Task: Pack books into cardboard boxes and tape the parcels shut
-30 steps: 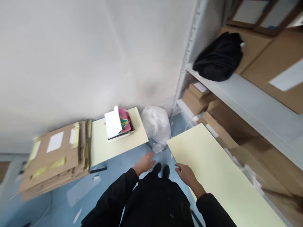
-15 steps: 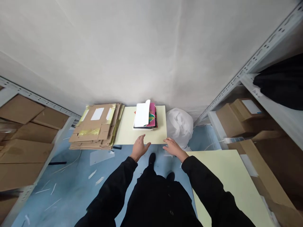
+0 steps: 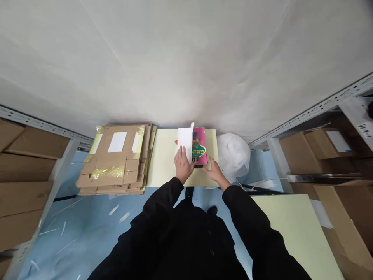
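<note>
Black cloth is filling the nearest view: a coat (image 3: 198,245), with both sleeves reaching forward and two dark shoes (image 3: 212,210) showing just past its hem. Blue floor (image 3: 90,225) is spreading around it, pale scraps (image 3: 114,209) lying on the left. Close on the right, a cream tabletop (image 3: 285,221) is standing beside the right sleeve (image 3: 253,217).

Farther forward, the two hands are working apart from each other. The left hand (image 3: 183,166) is lying over the lower end of a white sheet (image 3: 184,138), its fingers stretching along the paper. The right hand (image 3: 215,172) is spreading thumb and fingers at the lower right corner of a pink booklet (image 3: 199,144); whether it is touching, I cannot tell. The booklet is resting on a second cream table (image 3: 164,155), the sheet covering its left part and curling up at the top right. Something dark is peeking out beneath its lower edge.

Left of it, a stack of flattened cardboard (image 3: 110,149) is bearing white labels and yellowish tape. To the right, a white plastic bag (image 3: 234,155) is bulging beside the table. Behind everything, a pale wall (image 3: 186,70) is rising.
</note>
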A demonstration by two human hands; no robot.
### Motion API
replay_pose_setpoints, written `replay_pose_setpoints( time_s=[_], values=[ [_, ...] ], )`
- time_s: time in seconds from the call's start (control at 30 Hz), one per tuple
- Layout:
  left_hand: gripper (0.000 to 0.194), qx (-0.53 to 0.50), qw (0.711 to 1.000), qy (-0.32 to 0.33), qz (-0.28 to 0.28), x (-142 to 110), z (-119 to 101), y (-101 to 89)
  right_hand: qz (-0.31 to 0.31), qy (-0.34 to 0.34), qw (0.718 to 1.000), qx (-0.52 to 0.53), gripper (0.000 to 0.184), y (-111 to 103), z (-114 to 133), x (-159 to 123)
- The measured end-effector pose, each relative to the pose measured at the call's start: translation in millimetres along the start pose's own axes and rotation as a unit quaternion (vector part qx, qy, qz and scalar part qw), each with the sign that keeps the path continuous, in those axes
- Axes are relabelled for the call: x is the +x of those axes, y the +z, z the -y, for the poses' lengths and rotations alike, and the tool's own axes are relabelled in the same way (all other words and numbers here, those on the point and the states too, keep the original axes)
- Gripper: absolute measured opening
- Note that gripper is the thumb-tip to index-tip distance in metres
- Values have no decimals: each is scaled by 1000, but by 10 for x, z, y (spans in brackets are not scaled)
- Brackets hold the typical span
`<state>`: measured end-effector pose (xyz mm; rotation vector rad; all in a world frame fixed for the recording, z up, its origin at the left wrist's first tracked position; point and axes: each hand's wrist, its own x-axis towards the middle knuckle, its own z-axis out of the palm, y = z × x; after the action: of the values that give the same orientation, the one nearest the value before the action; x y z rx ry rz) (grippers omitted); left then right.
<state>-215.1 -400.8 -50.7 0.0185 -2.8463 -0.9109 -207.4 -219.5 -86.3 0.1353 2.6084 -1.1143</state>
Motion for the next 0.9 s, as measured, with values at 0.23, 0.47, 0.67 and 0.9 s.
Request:
replay_pose_setpoints(
  time_s=[0.23,0.47,0.67,0.9],
  values=[
    [67,-89,989,-121,-17,85,579,-74,-44,38,996,75,56,136,110,371],
    [49,-217,935,-269,82,270,917,-17,-64,44,996,39,40,301,127,475],
    [28,-308,908,-257,123,233,1027,-16,-83,32,996,-31,61,289,217,381],
    [30,-355,916,-153,106,141,990,-311,-122,-82,964,-220,96,-154,568,254]
  ],
)
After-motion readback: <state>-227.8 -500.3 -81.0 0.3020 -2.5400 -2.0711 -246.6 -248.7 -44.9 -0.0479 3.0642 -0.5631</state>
